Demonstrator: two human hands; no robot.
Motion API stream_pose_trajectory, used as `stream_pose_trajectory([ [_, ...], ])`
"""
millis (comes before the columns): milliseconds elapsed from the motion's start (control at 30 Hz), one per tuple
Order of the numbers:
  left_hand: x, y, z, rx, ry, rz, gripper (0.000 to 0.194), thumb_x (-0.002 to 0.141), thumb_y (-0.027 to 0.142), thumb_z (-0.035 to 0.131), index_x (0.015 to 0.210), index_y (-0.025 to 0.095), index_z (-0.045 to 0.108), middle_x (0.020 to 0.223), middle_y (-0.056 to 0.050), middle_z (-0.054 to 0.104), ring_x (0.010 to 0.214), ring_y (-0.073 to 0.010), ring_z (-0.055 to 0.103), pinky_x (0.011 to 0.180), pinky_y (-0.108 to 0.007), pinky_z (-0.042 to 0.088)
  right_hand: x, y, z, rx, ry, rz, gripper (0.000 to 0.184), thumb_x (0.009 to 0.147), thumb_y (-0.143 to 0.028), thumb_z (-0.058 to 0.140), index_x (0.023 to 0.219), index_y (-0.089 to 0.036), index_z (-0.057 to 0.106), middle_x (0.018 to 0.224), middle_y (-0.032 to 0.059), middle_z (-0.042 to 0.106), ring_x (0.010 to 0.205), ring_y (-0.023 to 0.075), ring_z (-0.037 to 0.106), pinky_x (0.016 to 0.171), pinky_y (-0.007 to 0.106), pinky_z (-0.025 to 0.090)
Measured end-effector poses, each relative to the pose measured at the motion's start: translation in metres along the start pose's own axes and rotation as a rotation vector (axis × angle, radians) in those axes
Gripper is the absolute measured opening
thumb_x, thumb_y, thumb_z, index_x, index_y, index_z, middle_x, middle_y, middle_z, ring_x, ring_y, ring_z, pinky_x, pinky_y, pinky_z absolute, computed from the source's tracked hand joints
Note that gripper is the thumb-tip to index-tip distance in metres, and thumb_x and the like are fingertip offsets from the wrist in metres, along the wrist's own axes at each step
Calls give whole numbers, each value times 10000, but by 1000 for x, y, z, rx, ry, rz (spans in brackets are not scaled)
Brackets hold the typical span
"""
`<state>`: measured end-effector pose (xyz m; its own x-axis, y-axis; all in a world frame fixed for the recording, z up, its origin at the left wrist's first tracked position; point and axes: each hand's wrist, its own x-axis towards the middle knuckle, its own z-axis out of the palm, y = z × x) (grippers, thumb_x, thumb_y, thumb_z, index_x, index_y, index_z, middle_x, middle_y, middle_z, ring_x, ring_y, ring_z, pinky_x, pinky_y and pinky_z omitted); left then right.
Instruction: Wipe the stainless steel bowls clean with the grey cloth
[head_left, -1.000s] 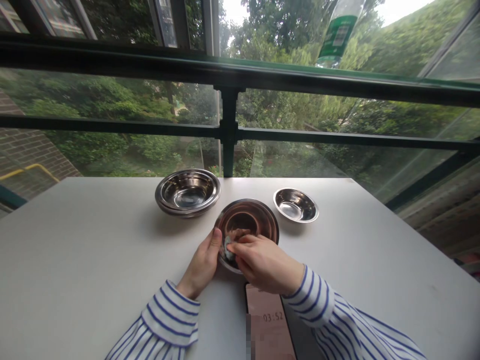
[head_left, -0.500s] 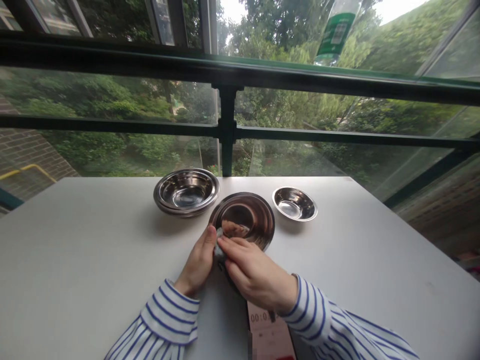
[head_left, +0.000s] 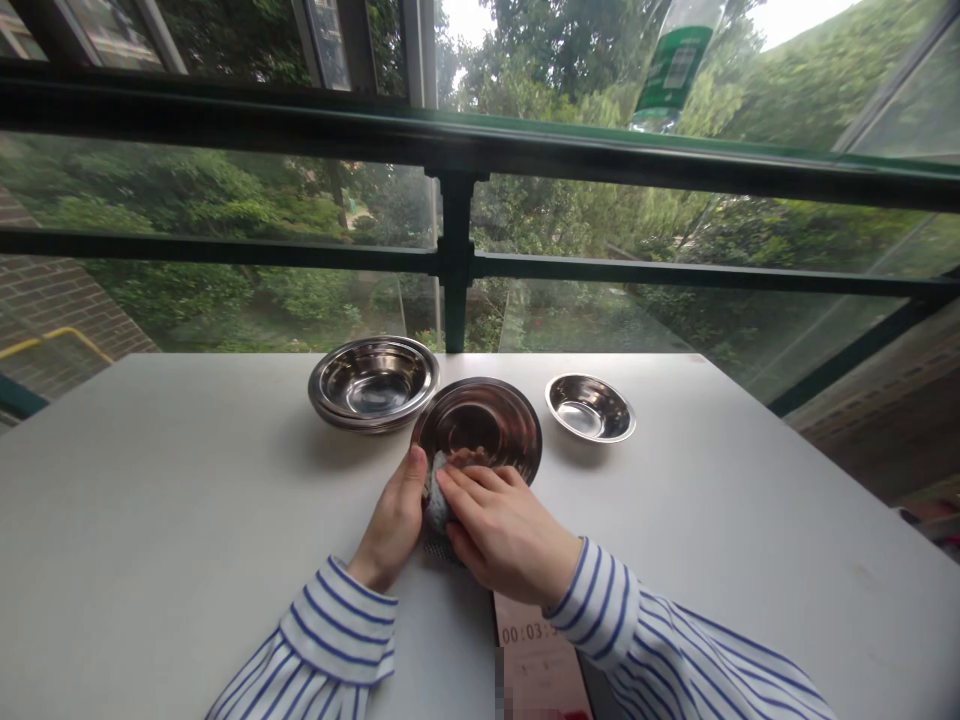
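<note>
Held bowl (head_left: 516, 428) now nearer bowl stack (head_left: 375, 388)

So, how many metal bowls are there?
At least 4: the held bowl in the middle, a small bowl to its right, and a stack to its left showing at least two; more may be hidden.

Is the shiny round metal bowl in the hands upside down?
No: the left hand holds the bowl with its hollow inside showing.
</note>
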<state>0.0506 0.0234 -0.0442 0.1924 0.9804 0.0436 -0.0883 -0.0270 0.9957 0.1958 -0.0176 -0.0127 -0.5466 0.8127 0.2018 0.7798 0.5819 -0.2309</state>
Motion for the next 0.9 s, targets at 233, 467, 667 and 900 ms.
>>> stream_pose_trajectory([
  [233, 2, 3, 1, -12, 41, 38, 531, 862, 468, 344, 1225, 110, 493, 1285, -103, 522, 1233, -245, 399, 1034, -395, 293, -9, 14, -11, -51, -50, 34, 368, 766, -215, 461, 1125, -149, 509, 1032, 98, 623, 977, 232, 500, 808, 373, 288],
  [467, -4, 7, 6, 27, -3, 14, 491, 867, 463, 337, 1204, 153, 514, 1259, -66, 550, 1186, -220, 456, 1027, -361, 304, -3, 6, -1, 70, 2, -40, 557, 781, -261, 411, 1312, -122, 319, 1311, 118, 444, 1150, 234, 393, 875, 366, 284],
  [667, -2, 13, 2, 15, 65, 59, 502, 850, 475, 371, 1186, 139, 535, 1230, -77, 573, 1190, -244, 450, 1016, -376, 317, -7, 14, -10, -8, -32, -44, 486, 755, -249, 461, 1228, -144, 430, 1143, 106, 575, 1039, 216, 479, 848, 359, 283],
  [900, 3, 13, -1, 19, 77, 50, 506, 842, 460, 408, 1229, 144, 492, 1254, -89, 551, 1242, -247, 384, 1023, -394, 298, -9, 24, -7, -53, -67, -75, 459, 728, -237, 495, 1180, -161, 465, 1045, 81, 614, 985, 209, 497, 822, 347, 282],
])
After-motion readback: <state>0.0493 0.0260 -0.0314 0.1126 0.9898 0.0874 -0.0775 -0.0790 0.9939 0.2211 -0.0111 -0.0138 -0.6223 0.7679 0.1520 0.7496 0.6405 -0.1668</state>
